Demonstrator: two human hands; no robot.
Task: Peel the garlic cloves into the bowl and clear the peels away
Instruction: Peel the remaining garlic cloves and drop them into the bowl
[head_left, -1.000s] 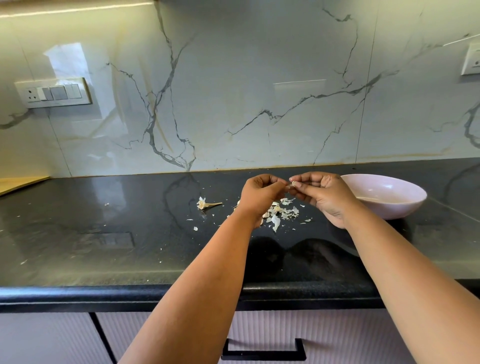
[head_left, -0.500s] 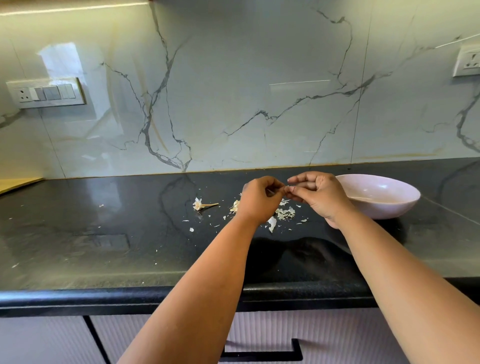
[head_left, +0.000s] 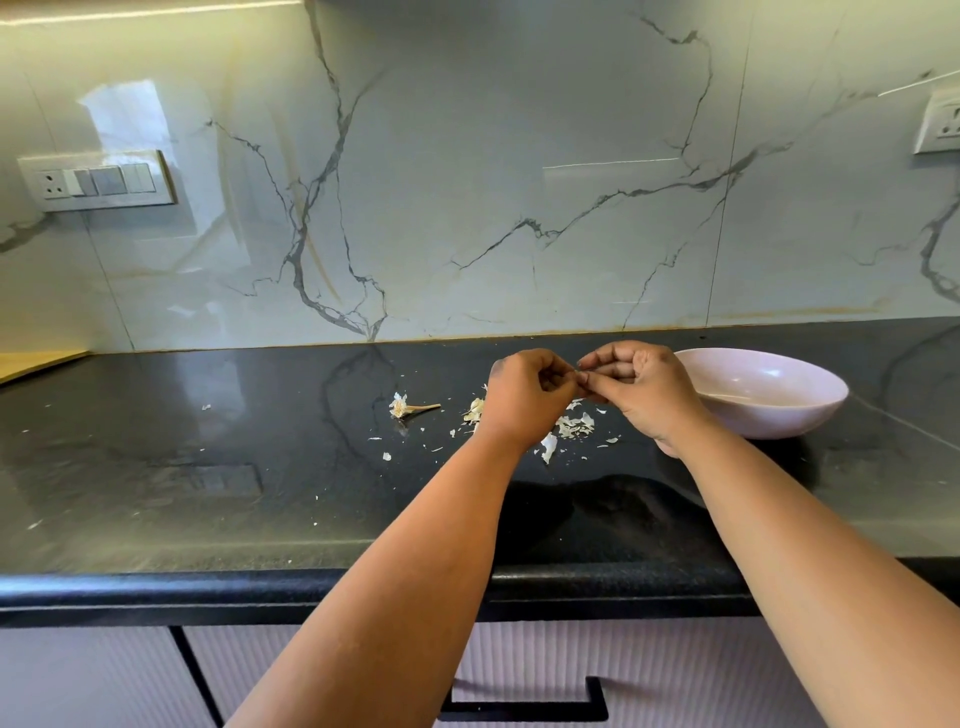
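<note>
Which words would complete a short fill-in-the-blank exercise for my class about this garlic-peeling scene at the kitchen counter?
1. The pale pink ceramic bowl stands to the ______ of both hands.
2. The papery white garlic peels lie scattered on the glossy ______ stone countertop.
3. The left hand and right hand meet fingertip to fingertip ______ the peels.
4. The dry garlic stem lies on the counter to the ______ of the left hand.

Missing words: right; black; above; left

A switch panel and a wall socket sit on the marble backsplash.
</note>
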